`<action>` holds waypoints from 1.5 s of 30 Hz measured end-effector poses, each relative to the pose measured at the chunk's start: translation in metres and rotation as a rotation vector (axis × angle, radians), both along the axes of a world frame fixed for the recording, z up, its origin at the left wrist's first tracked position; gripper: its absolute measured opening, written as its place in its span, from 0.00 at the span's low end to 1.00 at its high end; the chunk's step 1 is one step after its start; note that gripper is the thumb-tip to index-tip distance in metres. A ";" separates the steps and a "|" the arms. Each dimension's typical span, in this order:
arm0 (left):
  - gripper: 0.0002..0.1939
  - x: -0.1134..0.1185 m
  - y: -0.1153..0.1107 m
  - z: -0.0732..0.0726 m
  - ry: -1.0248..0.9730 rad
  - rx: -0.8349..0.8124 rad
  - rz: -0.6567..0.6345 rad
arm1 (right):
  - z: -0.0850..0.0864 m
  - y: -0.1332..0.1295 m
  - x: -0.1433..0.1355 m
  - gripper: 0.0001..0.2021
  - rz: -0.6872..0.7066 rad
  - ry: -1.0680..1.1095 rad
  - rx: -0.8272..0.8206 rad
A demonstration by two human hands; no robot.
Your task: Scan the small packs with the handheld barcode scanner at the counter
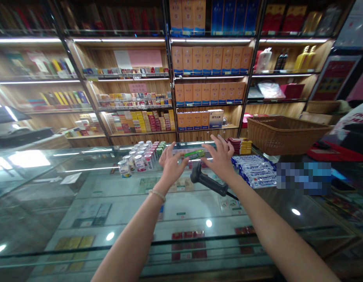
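Note:
A small green packet (194, 153) is held level above the glass counter, between my two hands. My left hand (171, 164) pinches its left end between thumb and fingers. At the packet's right end is my right hand (219, 158), its thumb and index finger close around that end and its other fingers raised. Just below the packet, a black handheld scanner (209, 184) lies on the counter (128, 219), its head toward the left and its handle toward the lower right. A pale bracelet (157, 194) circles my left wrist.
Several small jars (140, 157) stand in rows left of my hands. Blue-white packets (253, 170) and red-yellow packets (240, 145) lie to the right, near a wicker basket (283, 135). Shelves of orange boxes (209, 94) rise behind. A person's white sleeve (356, 119) shows far right.

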State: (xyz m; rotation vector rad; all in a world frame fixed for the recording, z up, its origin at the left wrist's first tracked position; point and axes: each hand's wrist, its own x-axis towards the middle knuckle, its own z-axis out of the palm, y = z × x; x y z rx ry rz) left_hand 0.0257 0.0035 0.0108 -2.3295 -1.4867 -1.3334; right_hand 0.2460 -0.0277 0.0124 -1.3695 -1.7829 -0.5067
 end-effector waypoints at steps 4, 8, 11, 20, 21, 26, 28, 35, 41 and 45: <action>0.11 -0.002 0.005 -0.004 0.002 -0.011 -0.017 | 0.000 -0.003 0.003 0.18 -0.004 -0.113 0.011; 0.12 -0.002 0.008 -0.008 0.032 -0.029 -0.013 | -0.003 0.000 0.006 0.14 -0.012 -0.148 0.012; 0.12 -0.002 0.007 -0.008 0.051 -0.046 0.006 | -0.004 0.001 0.007 0.14 -0.016 -0.166 0.020; 0.27 -0.004 -0.021 0.011 0.248 0.113 0.117 | 0.000 -0.001 0.007 0.16 -0.004 -0.101 -0.005; 0.28 -0.005 -0.023 0.012 0.272 0.129 0.119 | 0.000 -0.001 0.007 0.16 -0.003 -0.106 -0.006; 0.24 -0.008 -0.021 0.007 0.278 0.221 0.146 | -0.001 -0.001 0.006 0.15 -0.004 -0.148 -0.001; 0.20 -0.009 -0.018 0.004 0.273 0.272 0.155 | -0.001 -0.001 0.006 0.15 -0.004 -0.161 0.000; 0.13 -0.013 -0.008 -0.003 0.258 0.428 0.156 | 0.001 -0.004 0.003 0.15 -0.001 -0.187 -0.053; 0.10 -0.018 -0.006 -0.004 0.268 0.467 0.151 | 0.001 -0.002 0.003 0.15 0.034 -0.185 -0.123; 0.09 -0.017 -0.007 -0.004 0.271 0.414 0.141 | -0.001 -0.002 0.004 0.17 0.044 -0.191 -0.117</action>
